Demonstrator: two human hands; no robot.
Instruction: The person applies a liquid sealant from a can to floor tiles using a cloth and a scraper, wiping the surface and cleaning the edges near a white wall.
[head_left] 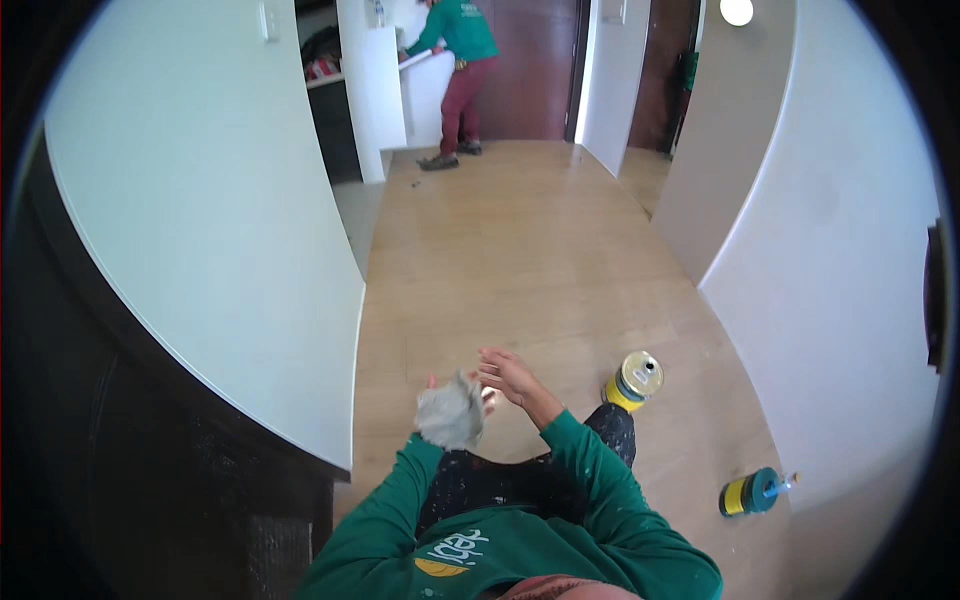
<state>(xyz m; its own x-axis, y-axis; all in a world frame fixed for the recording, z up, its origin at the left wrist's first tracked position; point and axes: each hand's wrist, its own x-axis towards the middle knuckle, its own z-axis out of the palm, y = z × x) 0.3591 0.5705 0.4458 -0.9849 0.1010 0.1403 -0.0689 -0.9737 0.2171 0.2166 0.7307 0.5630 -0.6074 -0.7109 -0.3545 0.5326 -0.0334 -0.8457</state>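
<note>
My left hand is mostly hidden by a crumpled grey cloth; a few fingertips show at its edges, and the cloth seems held in the fingers. Close to its right is my right hand, bare and raised, the fingers stretched out with nothing seen in them. Whether the two hands touch is hard to tell. Both are above the wooden floor, in front of my dark, paint-spotted trousers.
By my right knee stands a closed yellow and green can. Farther right, a similar can has a blue-handled tool on it. Walls flank the wooden floor. At the far end a person in green leans over a white ledge.
</note>
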